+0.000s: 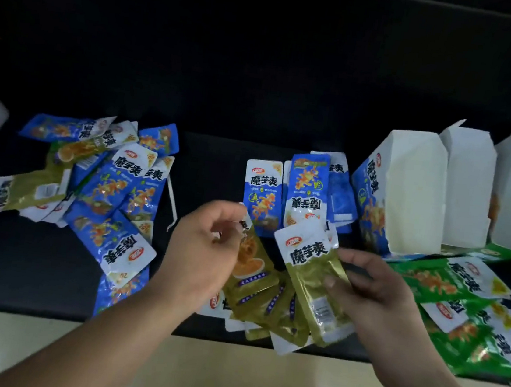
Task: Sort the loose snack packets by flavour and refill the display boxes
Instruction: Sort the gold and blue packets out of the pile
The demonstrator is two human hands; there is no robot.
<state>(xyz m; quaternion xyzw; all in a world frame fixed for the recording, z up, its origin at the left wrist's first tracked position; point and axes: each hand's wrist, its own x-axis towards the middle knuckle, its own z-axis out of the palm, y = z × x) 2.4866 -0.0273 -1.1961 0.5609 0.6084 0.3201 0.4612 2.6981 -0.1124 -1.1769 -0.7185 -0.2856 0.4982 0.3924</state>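
魔芋爽 stands in bold black on the white top of the gold-green foil snack packet [311,282], under a red oval logo too blurred to read. the same characters mark the upright blue foil packet [262,194], the blue cardboard display box [372,187] and the green foil packets [460,280]. a second gold-green foil packet [251,258] bears a purple strip, unreadable.

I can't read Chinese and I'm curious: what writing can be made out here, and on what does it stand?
"魔芋爽": gold packet held in the right hand.
"魔芋爽": blue packet lying at centre.
"魔芋爽": side of the blue display box, turned sideways.
Too blurred to read: red oval logos, fine print.
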